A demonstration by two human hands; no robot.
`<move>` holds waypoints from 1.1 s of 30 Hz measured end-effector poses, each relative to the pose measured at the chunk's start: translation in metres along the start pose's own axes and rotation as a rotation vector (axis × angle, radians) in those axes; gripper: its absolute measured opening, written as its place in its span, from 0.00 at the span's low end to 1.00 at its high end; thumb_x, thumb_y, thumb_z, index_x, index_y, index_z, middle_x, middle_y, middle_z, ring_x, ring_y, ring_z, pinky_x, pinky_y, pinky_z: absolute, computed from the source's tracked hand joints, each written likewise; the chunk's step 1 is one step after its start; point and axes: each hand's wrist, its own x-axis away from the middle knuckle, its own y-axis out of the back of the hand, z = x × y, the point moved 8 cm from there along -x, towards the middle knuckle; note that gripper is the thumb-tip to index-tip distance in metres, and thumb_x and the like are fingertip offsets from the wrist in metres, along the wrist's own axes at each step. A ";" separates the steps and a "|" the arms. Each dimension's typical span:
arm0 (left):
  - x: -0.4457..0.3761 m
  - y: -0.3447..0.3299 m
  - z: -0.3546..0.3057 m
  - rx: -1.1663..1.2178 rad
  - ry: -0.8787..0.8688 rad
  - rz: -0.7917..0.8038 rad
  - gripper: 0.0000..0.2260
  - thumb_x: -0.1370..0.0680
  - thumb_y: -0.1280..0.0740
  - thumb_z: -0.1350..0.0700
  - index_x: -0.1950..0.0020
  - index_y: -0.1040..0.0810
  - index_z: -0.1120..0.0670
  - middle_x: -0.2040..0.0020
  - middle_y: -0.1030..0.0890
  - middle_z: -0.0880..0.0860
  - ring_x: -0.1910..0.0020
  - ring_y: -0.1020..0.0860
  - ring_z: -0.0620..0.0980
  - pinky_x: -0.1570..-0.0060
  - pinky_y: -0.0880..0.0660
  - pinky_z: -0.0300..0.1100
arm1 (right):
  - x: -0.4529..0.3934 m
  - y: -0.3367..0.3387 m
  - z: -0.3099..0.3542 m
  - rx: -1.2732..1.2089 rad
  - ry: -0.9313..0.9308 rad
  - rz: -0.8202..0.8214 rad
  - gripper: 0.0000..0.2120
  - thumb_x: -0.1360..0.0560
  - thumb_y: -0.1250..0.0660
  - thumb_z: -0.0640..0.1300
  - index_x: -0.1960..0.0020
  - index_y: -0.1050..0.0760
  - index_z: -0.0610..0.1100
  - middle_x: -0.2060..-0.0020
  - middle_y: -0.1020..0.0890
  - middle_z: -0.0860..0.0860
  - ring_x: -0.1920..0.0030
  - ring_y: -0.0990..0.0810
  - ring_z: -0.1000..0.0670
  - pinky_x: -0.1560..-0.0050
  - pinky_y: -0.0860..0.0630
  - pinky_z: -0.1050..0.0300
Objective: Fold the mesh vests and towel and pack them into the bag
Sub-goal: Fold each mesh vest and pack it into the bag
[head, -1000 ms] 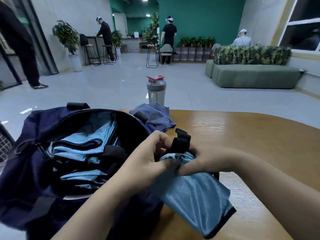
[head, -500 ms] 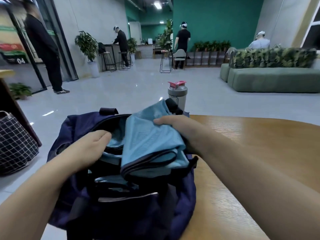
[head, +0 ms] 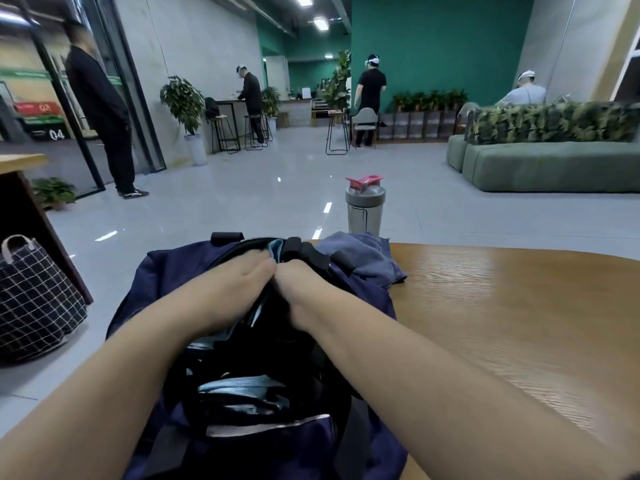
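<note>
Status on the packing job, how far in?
Done: blue mesh vests lie folded inside the open bag. In hand: left hand and right hand are both down in the bag's opening, seemingly pressing a vest in. Left: the towel sits unfolded on the table behind the bag.

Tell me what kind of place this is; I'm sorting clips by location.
Probably an office lounge or shared lobby, not a home: a long green sofa, bar stools at a high counter, potted plants and several people standing about on a wide tiled floor.
</note>
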 end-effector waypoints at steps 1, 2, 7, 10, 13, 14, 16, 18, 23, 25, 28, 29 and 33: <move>-0.003 -0.005 0.001 0.012 -0.022 0.013 0.15 0.20 0.45 0.50 0.51 0.23 0.56 0.50 0.20 0.52 0.45 0.23 0.48 0.37 0.32 0.40 | 0.002 0.002 0.000 -0.036 -0.002 0.022 0.11 0.20 0.45 0.36 0.45 0.25 0.36 0.61 0.22 0.43 0.62 0.23 0.45 0.61 0.25 0.55; -0.004 -0.007 0.002 0.032 -0.046 0.024 0.17 0.21 0.46 0.49 0.48 0.22 0.58 0.48 0.19 0.54 0.43 0.23 0.51 0.37 0.31 0.48 | 0.004 0.006 0.001 -0.054 0.006 0.043 0.10 0.21 0.44 0.37 0.47 0.24 0.37 0.62 0.22 0.43 0.64 0.23 0.46 0.63 0.25 0.56; -0.005 -0.024 0.010 -0.217 -0.067 0.194 0.29 0.32 0.46 0.36 0.34 0.31 0.44 0.37 0.25 0.44 0.35 0.30 0.44 0.33 0.35 0.49 | 0.012 0.052 0.019 0.281 0.178 -0.013 0.06 0.24 0.39 0.40 0.53 0.27 0.50 0.62 0.21 0.51 0.65 0.22 0.52 0.65 0.24 0.59; -0.012 -0.028 0.025 -0.453 0.032 0.248 0.31 0.31 0.42 0.43 0.28 0.42 0.44 0.31 0.32 0.47 0.30 0.34 0.49 0.32 0.36 0.50 | 0.020 0.071 0.031 0.502 0.324 -0.134 0.18 0.26 0.36 0.45 0.37 0.31 0.54 0.44 0.24 0.53 0.46 0.23 0.52 0.44 0.24 0.55; -0.024 -0.027 0.037 -0.564 0.198 0.268 0.27 0.23 0.44 0.56 0.24 0.47 0.50 0.26 0.38 0.53 0.28 0.38 0.54 0.30 0.40 0.50 | 0.027 0.062 0.043 0.654 0.476 -0.173 0.22 0.30 0.35 0.48 0.36 0.31 0.50 0.43 0.24 0.52 0.41 0.26 0.49 0.38 0.28 0.47; -0.029 -0.024 0.038 -0.572 0.236 0.233 0.23 0.23 0.45 0.58 0.27 0.41 0.53 0.28 0.35 0.56 0.31 0.35 0.55 0.32 0.38 0.48 | 0.029 0.058 0.045 0.693 0.503 -0.190 0.19 0.30 0.35 0.47 0.39 0.31 0.48 0.45 0.25 0.52 0.41 0.26 0.48 0.38 0.28 0.46; -0.033 -0.021 0.040 -0.592 0.277 0.135 0.12 0.21 0.45 0.59 0.40 0.30 0.58 0.38 0.25 0.59 0.41 0.27 0.55 0.43 0.32 0.41 | 0.031 0.056 0.044 0.739 0.531 -0.229 0.18 0.30 0.35 0.48 0.41 0.32 0.47 0.46 0.27 0.52 0.41 0.29 0.49 0.37 0.30 0.47; -0.032 -0.027 0.045 -0.618 0.273 0.095 0.07 0.20 0.45 0.58 0.49 0.28 0.58 0.45 0.22 0.60 0.47 0.25 0.56 0.52 0.33 0.40 | 0.031 0.057 0.039 0.735 0.556 -0.224 0.19 0.32 0.36 0.49 0.42 0.32 0.49 0.45 0.25 0.52 0.41 0.28 0.49 0.38 0.30 0.48; -0.013 -0.016 0.014 -0.597 0.026 -0.133 0.17 0.21 0.47 0.43 0.50 0.24 0.52 0.51 0.20 0.52 0.48 0.23 0.52 0.46 0.28 0.48 | 0.042 0.088 0.041 0.620 0.602 -0.251 0.08 0.22 0.38 0.44 0.46 0.23 0.49 0.55 0.17 0.57 0.52 0.20 0.59 0.50 0.24 0.63; -0.001 -0.001 -0.023 -0.498 -0.129 -0.295 0.20 0.23 0.47 0.41 0.58 0.21 0.52 0.64 0.20 0.49 0.60 0.22 0.50 0.56 0.25 0.50 | 0.045 0.111 0.050 0.526 0.670 -0.355 0.10 0.21 0.40 0.42 0.57 0.22 0.47 0.66 0.18 0.56 0.63 0.21 0.58 0.60 0.25 0.61; -0.003 0.028 -0.061 -0.405 -0.312 -0.590 0.23 0.26 0.48 0.41 0.57 0.18 0.53 0.63 0.17 0.49 0.62 0.21 0.54 0.58 0.25 0.49 | 0.031 0.142 0.050 0.502 0.667 -0.464 0.12 0.21 0.42 0.40 0.59 0.24 0.46 0.65 0.20 0.54 0.61 0.23 0.55 0.61 0.28 0.64; -0.016 0.032 -0.062 -0.437 -0.341 -0.610 0.24 0.26 0.48 0.41 0.53 0.18 0.53 0.57 0.16 0.51 0.57 0.21 0.55 0.53 0.26 0.49 | 0.023 0.151 0.044 0.524 0.644 -0.483 0.11 0.20 0.43 0.40 0.57 0.25 0.46 0.62 0.21 0.53 0.60 0.24 0.56 0.62 0.29 0.68; -0.081 -0.011 0.003 -0.593 -0.088 -0.251 0.25 0.21 0.55 0.40 0.29 0.33 0.44 0.28 0.32 0.47 0.27 0.39 0.47 0.28 0.52 0.56 | -0.009 0.191 0.005 0.543 0.514 -0.563 0.05 0.21 0.42 0.37 0.49 0.29 0.44 0.49 0.24 0.46 0.53 0.26 0.52 0.61 0.34 0.78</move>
